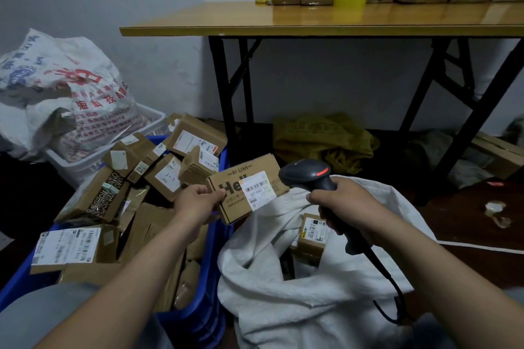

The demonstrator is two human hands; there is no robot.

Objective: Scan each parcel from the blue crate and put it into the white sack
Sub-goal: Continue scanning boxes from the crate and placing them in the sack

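**Inspector:** One parcel was in hand. The left hand pinched its left end, thumb on top and fingers beneath, holding it between the blue crate and the white sack, label turned up.

**Supervisor:** And the scanner?

**Inspector:** The right hand was wrapped tight around the handle of the scanner, its head just beside the label, a red light showing.

**Supervisor:** Risks?

**Inspector:** In my judgement, three. The grip covered one end only, so the box could tip and fall short of the sack's mouth. The scanner sat very close and at an angle, which could give a failed read. The cable trailed across the sack opening and could snag a dropped parcel.
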